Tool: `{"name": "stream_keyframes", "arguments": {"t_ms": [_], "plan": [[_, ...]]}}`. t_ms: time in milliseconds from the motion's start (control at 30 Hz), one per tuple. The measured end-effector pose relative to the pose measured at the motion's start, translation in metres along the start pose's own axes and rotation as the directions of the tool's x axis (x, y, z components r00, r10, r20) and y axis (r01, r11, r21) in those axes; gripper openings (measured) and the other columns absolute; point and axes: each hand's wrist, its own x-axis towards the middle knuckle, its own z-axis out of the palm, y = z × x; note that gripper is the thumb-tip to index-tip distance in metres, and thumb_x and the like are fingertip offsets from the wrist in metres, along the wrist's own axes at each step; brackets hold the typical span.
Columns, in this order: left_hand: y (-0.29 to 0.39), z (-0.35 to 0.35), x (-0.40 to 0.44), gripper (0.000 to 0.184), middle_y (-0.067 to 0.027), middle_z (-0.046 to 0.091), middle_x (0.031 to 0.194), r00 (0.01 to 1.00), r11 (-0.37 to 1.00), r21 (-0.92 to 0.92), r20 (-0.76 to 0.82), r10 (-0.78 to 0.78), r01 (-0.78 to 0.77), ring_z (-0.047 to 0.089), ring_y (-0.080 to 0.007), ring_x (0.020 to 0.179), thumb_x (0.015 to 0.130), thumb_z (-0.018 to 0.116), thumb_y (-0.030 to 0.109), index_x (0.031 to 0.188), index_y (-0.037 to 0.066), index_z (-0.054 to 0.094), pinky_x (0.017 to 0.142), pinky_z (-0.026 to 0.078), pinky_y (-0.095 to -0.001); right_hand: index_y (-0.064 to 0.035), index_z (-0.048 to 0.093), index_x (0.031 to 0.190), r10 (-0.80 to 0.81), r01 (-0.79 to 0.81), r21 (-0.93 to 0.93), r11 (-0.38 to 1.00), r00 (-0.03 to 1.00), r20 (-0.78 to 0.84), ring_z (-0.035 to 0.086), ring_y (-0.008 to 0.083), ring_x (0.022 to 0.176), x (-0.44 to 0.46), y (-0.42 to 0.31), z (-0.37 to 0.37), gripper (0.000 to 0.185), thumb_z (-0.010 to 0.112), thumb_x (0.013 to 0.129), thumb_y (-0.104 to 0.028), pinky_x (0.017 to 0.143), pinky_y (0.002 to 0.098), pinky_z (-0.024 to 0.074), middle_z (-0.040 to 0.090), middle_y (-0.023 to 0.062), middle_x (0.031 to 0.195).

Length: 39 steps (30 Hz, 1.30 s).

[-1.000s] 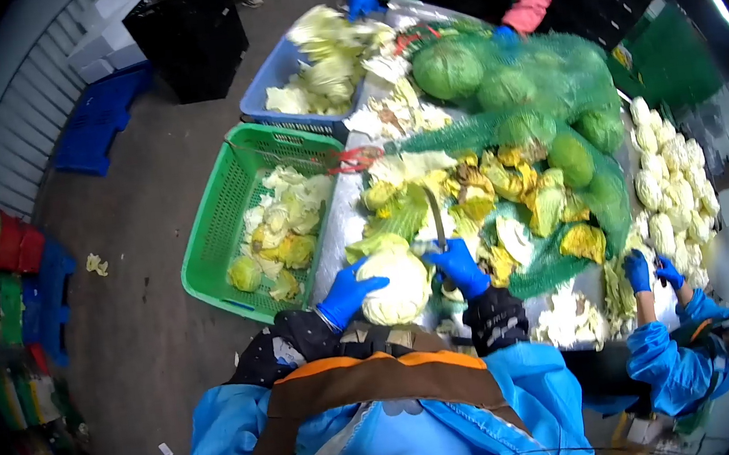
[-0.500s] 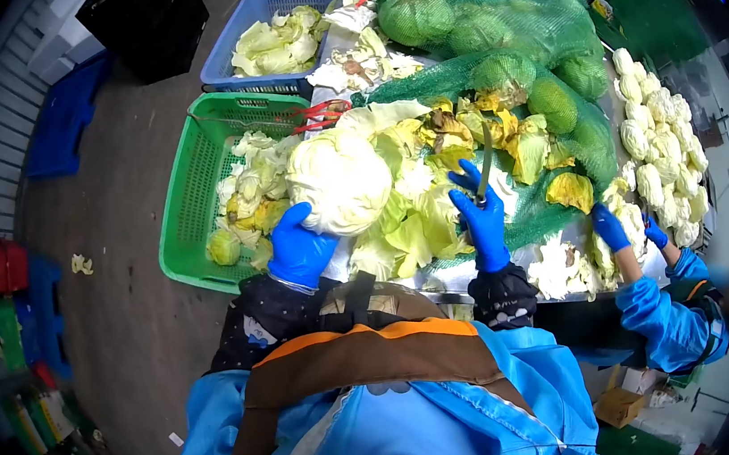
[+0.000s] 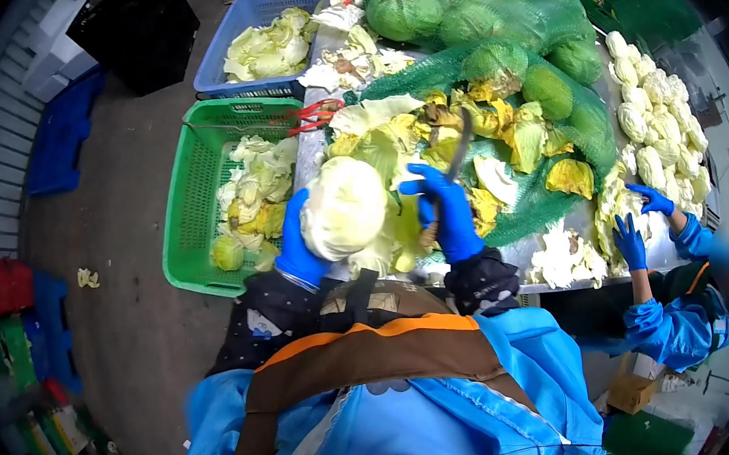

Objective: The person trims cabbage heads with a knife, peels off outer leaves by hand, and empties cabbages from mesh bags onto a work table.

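Note:
A pale, rounded cabbage point(image 3: 344, 208) is held up by my left hand point(image 3: 298, 246), whose blue-gloved fingers press against its left side. To the right of it my right hand point(image 3: 447, 209), also in a blue glove, is closed around a knife point(image 3: 463, 144) with its dark curved blade pointing up. Loose green-yellow leaves point(image 3: 385, 155) lie under and behind the cabbage on the metal table point(image 3: 311, 154). Yellow and brown leaves point(image 3: 527, 137) are heaped beyond my right hand.
A green crate point(image 3: 177, 204) with leaves stands left of the table, a blue crate point(image 3: 210, 52) behind it. Green net bags of cabbages point(image 3: 502, 14) lie at the back. Pale cabbages point(image 3: 659, 117) are stacked at right, near a co-worker's blue-gloved hands point(image 3: 630, 242).
The cabbage in my left hand has turned, looks smaller, and sits lower and closer to my right hand. My right hand has moved left with the knife. The co-worker's hands at right have shifted.

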Motion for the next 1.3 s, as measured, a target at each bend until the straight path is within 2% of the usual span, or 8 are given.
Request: {"name": "stream_keyframes", "arguments": {"t_ms": [100,233,333,500,567,867,933,1300], "plan": [[0.000,-0.026,0.006,0.070,-0.0200,0.052,0.120,0.825,0.636,-0.552,0.497,-0.269,0.540,0.059,-0.0326,0.094,0.087,0.048,0.049,0.135,0.001,0.032,0.066,0.054,-0.0406,-0.0016,0.062,0.101,0.041,-0.051,-0.131,0.990,0.996,-0.075,0.043,0.0058,0.046,-0.004,-0.001,-0.014,0.027,0.053,0.089,-0.025,0.043,0.0206,0.0348,0.060,0.0021,0.071],[-0.007,-0.031,0.003,0.054,-0.0171,0.053,0.107,0.843,0.644,-0.565,0.470,-0.262,0.516,0.059,-0.0225,0.077,0.094,0.042,0.035,0.134,0.001,0.032,0.046,0.048,-0.0288,-0.0013,0.064,0.100,0.045,-0.050,-0.136,0.989,0.998,-0.037,0.045,0.0063,0.046,-0.011,0.009,-0.008,0.021,0.058,0.087,-0.017,0.043,0.0188,0.0353,0.060,0.0033,0.069],[-0.007,-0.032,0.009,0.062,-0.0176,0.054,0.111,0.809,0.724,-0.466,0.546,-0.217,0.509,0.061,-0.0274,0.086,0.089,0.052,0.040,0.133,0.001,0.033,0.058,0.054,-0.0338,-0.0017,0.060,0.111,0.016,-0.014,-0.166,0.986,1.000,0.010,0.046,0.0055,0.048,-0.013,0.010,0.001,0.030,0.061,0.084,-0.013,0.044,0.0182,0.0365,0.066,0.0062,0.081],[-0.010,-0.006,-0.001,0.065,-0.0195,0.040,0.134,0.993,0.992,0.028,-0.001,0.122,-0.122,0.045,-0.0331,0.120,0.088,0.046,0.048,0.138,0.008,0.031,0.094,0.043,-0.0478,-0.0061,0.040,0.135,0.004,-0.008,0.014,1.000,0.966,0.257,0.046,0.0033,0.051,-0.025,0.004,0.016,0.063,0.066,0.078,-0.016,0.046,0.0172,0.0385,0.061,0.0081,0.115],[-0.008,0.012,-0.006,0.073,-0.0194,0.032,0.141,0.999,0.991,-0.131,0.031,-0.026,0.030,0.035,-0.0339,0.129,0.087,0.046,0.052,0.141,0.009,0.025,0.103,0.032,-0.0526,-0.0059,0.042,0.134,0.026,-0.014,-0.075,0.997,0.985,0.171,0.047,0.0038,0.051,-0.027,0.010,0.023,0.062,0.066,0.077,-0.012,0.047,0.0181,0.0387,0.063,0.0034,0.089],[0.008,-0.001,-0.012,0.064,-0.0149,0.050,0.126,0.985,0.949,0.281,0.050,-0.166,0.145,0.051,-0.0255,0.115,0.080,0.065,0.013,0.134,-0.001,0.034,0.098,0.042,-0.0373,-0.0044,0.053,0.125,0.246,-0.204,-0.193,0.960,0.943,0.225,0.051,0.0057,0.059,0.007,-0.004,-0.010,0.050,0.066,0.080,-0.021,0.050,0.0191,0.0390,0.059,-0.0016,0.073],[-0.004,0.002,-0.009,0.061,-0.0142,0.052,0.123,1.000,0.948,0.319,-0.013,0.005,0.000,0.053,-0.0254,0.112,0.079,0.066,0.011,0.131,-0.001,0.037,0.095,0.044,-0.0366,-0.0116,0.042,0.134,-0.415,0.399,-0.667,0.629,0.898,0.145,0.053,0.0122,0.051,0.007,0.008,-0.010,0.054,0.060,0.086,-0.030,0.048,0.0259,0.0421,0.058,0.0044,0.063],[-0.031,-0.001,-0.007,0.060,-0.0153,0.046,0.127,0.986,0.971,0.216,-0.104,0.131,-0.106,0.051,-0.0289,0.114,0.082,0.057,-0.002,0.136,0.004,0.031,0.094,0.047,-0.0432,-0.0137,0.033,0.140,-0.302,0.287,-0.926,0.247,0.930,0.208,0.058,0.0311,0.053,-0.031,0.019,0.016,0.061,0.055,0.088,-0.038,0.049,0.0379,0.0440,0.059,0.0156,0.065]]}}
